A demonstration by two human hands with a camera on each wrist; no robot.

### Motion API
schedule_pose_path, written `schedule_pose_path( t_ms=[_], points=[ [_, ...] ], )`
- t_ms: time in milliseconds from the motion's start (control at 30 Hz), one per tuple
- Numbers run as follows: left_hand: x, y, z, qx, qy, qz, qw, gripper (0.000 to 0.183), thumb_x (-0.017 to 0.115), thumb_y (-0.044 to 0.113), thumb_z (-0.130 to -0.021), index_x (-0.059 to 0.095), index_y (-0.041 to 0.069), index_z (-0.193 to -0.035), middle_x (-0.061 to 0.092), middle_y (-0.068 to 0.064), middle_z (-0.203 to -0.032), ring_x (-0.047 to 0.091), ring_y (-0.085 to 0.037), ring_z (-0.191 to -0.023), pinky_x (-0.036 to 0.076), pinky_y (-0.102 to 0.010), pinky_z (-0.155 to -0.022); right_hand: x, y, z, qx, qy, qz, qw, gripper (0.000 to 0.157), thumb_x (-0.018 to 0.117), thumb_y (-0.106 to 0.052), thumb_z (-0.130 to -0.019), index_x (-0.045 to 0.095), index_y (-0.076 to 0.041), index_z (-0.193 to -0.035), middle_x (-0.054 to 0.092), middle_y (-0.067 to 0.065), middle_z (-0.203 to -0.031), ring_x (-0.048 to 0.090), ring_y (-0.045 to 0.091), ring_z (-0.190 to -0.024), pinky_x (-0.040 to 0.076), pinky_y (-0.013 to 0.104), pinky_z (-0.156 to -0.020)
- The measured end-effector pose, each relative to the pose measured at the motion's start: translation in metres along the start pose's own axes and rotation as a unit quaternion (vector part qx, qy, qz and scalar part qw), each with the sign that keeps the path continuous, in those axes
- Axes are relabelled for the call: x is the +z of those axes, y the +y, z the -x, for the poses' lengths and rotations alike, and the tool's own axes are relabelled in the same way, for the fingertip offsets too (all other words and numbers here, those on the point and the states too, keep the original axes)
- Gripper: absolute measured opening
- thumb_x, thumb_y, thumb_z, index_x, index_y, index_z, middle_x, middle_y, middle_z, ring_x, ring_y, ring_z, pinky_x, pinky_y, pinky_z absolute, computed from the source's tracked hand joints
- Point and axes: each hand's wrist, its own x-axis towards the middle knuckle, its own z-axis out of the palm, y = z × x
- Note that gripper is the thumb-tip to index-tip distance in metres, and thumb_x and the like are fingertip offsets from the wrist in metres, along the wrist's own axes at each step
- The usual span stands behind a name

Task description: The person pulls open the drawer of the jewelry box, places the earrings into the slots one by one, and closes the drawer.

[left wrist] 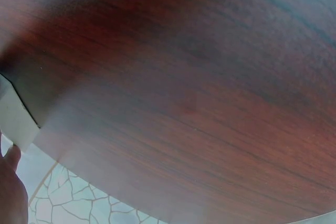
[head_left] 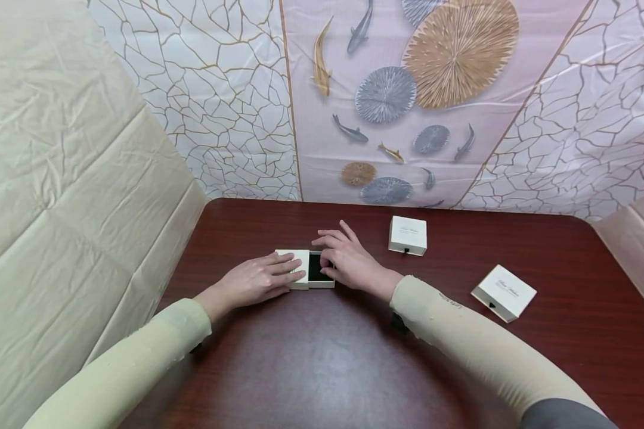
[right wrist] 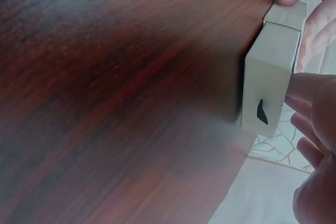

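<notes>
A small white drawer box lies on the table, its white sleeve (head_left: 302, 271) at the left and its drawer (head_left: 322, 284) slid partly out to the right. Inside the drawer is a black lining (head_left: 314, 268). My left hand (head_left: 260, 277) rests with extended fingers across the sleeve's top, the thumb at its near side. My right hand (head_left: 351, 259) has thumb and index finger over the drawer's black interior, other fingers raised; I cannot tell whether they pinch anything. In the right wrist view, a black pull tab (right wrist: 262, 113) shows on the drawer's end.
Two similar white boxes with black tabs are on the dark reddish-brown table (head_left: 311, 357): one box (head_left: 408, 235) right of my right hand, toward the back, and another box (head_left: 504, 293) farther right. A patterned cloth (head_left: 247, 119) hangs behind the table, with a plain cream cloth (head_left: 70, 179) at the left.
</notes>
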Motion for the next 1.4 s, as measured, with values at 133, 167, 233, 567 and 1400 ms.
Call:
schedule_pose_path(
  t_ms=[133, 167, 233, 567, 1400],
  points=[
    [-0.001, 0.000, 0.000, 0.000, 0.000, 0.000, 1.0000, 0.050, 0.084, 0.022, -0.094, 0.072, 0.013, -0.141, 0.069, -0.013, -0.142, 0.064, -0.032, -0.136, 0.053, -0.049, -0.110, 0.000, -0.001, 0.000, -0.012, -0.003, -0.004, 1.000, 0.015, 0.087, -0.013, -0.088, 0.075, -0.016, -0.080, 0.068, 0.007, -0.141, 0.048, 0.031, -0.148, 0.018, 0.068, -0.128],
    [-0.001, 0.000, 0.000, -0.001, 0.000, 0.000, 1.0000, 0.050, 0.084, 0.022, -0.093, 0.072, 0.013, -0.141, 0.069, -0.013, -0.142, 0.064, -0.032, -0.136, 0.053, -0.049, -0.110, 0.000, -0.001, 0.000, -0.014, -0.005, -0.003, 1.000, 0.016, 0.087, -0.013, -0.088, 0.075, -0.017, -0.079, 0.068, 0.007, -0.141, 0.048, 0.031, -0.148, 0.018, 0.068, -0.127],
    [-0.001, 0.001, 0.000, -0.001, 0.001, -0.001, 1.0000, 0.050, 0.085, 0.022, -0.093, 0.072, 0.013, -0.141, 0.069, -0.013, -0.142, 0.064, -0.032, -0.136, 0.053, -0.049, -0.110, 0.000, -0.002, -0.001, -0.016, -0.007, -0.002, 1.000, 0.016, 0.087, -0.012, -0.088, 0.074, -0.017, -0.079, 0.068, 0.007, -0.141, 0.048, 0.031, -0.149, 0.018, 0.069, -0.127],
    [0.000, 0.001, -0.001, -0.002, -0.003, -0.002, 1.0000, 0.050, 0.085, 0.022, -0.093, 0.072, 0.014, -0.141, 0.069, -0.013, -0.143, 0.064, -0.032, -0.136, 0.054, -0.049, -0.110, -0.007, 0.001, 0.003, 0.010, -0.005, -0.030, 0.999, 0.011, 0.089, -0.019, -0.089, 0.078, -0.018, -0.085, 0.066, 0.008, -0.144, 0.046, 0.034, -0.150, 0.014, 0.068, -0.128],
    [0.001, 0.000, 0.000, 0.008, 0.013, -0.006, 0.9999, 0.050, 0.086, 0.021, -0.092, 0.073, 0.012, -0.139, 0.070, -0.014, -0.141, 0.065, -0.033, -0.134, 0.055, -0.051, -0.108, -0.015, 0.026, 0.028, 0.070, -0.006, -0.088, 0.994, 0.008, 0.082, -0.017, -0.092, 0.079, -0.011, -0.094, 0.064, 0.017, -0.145, 0.044, 0.042, -0.149, 0.015, 0.075, -0.125]
  ],
)
